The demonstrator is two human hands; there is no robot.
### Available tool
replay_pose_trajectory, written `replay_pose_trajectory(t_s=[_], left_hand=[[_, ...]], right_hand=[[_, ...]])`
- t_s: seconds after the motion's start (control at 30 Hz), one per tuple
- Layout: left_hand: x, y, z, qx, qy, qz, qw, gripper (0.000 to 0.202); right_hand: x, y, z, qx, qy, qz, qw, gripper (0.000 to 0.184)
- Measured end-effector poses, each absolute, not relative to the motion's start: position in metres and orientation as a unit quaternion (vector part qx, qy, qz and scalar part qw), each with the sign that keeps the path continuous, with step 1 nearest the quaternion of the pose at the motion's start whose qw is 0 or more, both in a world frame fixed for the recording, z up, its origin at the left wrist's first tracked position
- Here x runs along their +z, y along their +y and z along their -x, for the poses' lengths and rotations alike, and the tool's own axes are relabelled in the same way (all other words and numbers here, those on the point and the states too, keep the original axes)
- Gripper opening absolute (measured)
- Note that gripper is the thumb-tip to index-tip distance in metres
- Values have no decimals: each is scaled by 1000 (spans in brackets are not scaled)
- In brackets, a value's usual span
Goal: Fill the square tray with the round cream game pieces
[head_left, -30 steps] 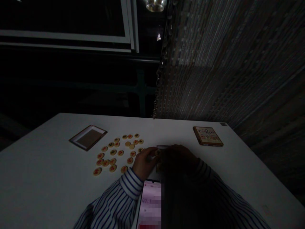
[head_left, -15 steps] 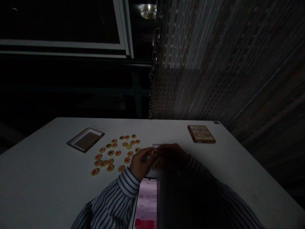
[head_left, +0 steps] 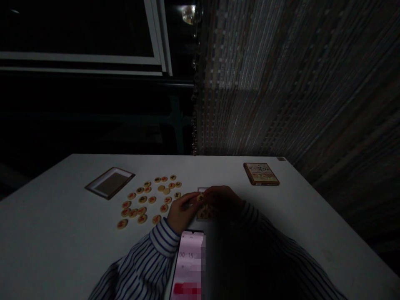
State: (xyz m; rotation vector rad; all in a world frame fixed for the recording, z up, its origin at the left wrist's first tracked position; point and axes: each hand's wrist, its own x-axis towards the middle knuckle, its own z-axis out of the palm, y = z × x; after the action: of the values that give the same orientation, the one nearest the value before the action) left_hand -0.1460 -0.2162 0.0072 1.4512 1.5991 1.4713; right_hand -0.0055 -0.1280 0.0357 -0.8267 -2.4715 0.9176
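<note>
Between the fingertips of my two hands a round wooden Chinese chess piece (head_left: 200, 198) is held up, its dark character facing me. My left hand (head_left: 181, 213) pinches it from the left. From the other side my right hand (head_left: 225, 201), curled and deep in shadow, meets the piece with its fingertips. Below them lies a small open box (head_left: 201, 190) with several pieces (head_left: 205, 212) in it, partly hidden by the hands and the dark. Loose pieces with red or dark characters (head_left: 142, 200) are spread to the left of my left hand; two show blank faces.
An open box lid or tray (head_left: 90, 186) lies at the back left of the white table (head_left: 62, 233). A closed, printed box (head_left: 261, 173) sits at the back right. Near me a lit phone (head_left: 187, 266) shows a running timer. A bead curtain (head_left: 250, 83) hangs behind.
The view has shifted slightly, so everything on the table sits a little further left. Both hands stay together at the same piece above the box.
</note>
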Motion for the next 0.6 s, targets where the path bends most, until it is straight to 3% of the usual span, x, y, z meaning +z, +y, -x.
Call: replay_pose_trajectory(t_s=[0.6], left_hand=[[13, -219, 149, 564, 600, -458, 335, 22]], right_hand=[[40, -134, 7, 334, -867, 312, 200, 15]])
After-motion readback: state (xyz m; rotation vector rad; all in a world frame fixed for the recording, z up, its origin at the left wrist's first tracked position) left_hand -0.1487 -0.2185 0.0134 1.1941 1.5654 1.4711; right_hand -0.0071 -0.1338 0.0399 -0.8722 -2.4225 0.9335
